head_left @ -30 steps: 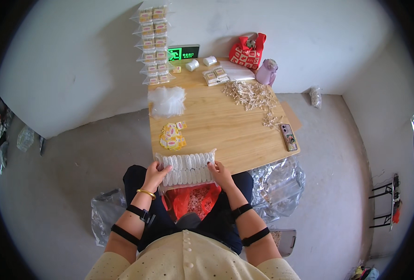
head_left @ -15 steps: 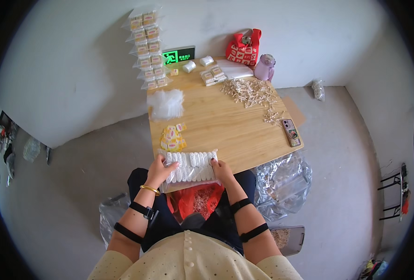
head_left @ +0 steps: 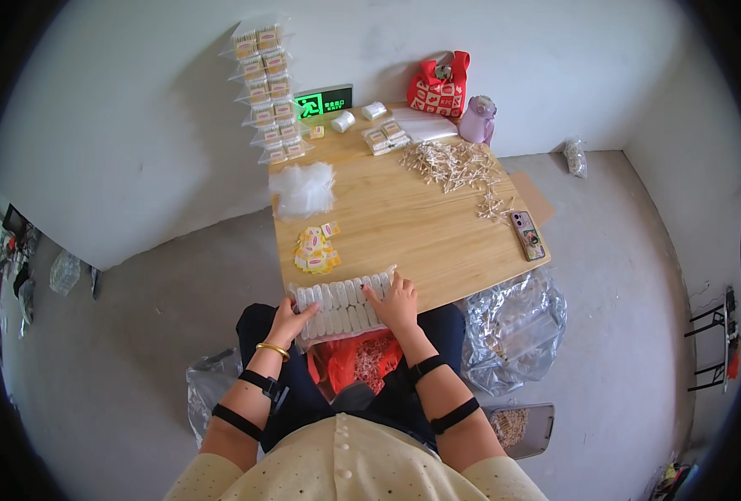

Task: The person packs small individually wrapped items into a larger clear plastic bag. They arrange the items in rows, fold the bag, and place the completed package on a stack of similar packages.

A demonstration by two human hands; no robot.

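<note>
- Grey floor [head_left: 220, 259] is spreading below white walls [head_left: 554, 75].
- Wooden tabletop [head_left: 420, 250] is carrying loose swabs [head_left: 452, 169], far right.
- Clear pack of white bundles [head_left: 337, 301] is being held over its near edge, long axis running left to right between left grip [head_left: 289, 324] and right grip [head_left: 397, 306].
- I'm seeing both pinching its ends, thumbs on top.

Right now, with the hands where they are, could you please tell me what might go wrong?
The clear pack, with the left hand and right hand on it, lies at the near edge of the table; it might slip toward the red bag below if the hold loosens.

The phone lies close to the table's right edge, so a stray elbow could knock it off.

The tall stack of small packs might topple if jolted.
</note>
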